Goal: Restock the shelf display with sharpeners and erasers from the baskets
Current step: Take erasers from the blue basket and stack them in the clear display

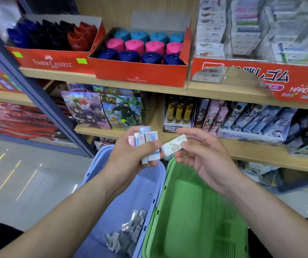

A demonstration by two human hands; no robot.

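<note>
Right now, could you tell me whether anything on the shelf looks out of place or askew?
The middle Faber-Castell sharpener box sits crooked: turned relative to the left Faber-Castell box, and its front seems to jut past the shelf edge. Nothing else stands out.

Anime gift bags (86, 110) — patterned boxes (179, 110)

both red sharpener boxes upper left (53, 60) and middle (140, 75) say "FABER-CASTELL". red eraser display (261, 79) upper right reads "HARD ERAS…", cut off, plus Japanese "ゴム".
</note>
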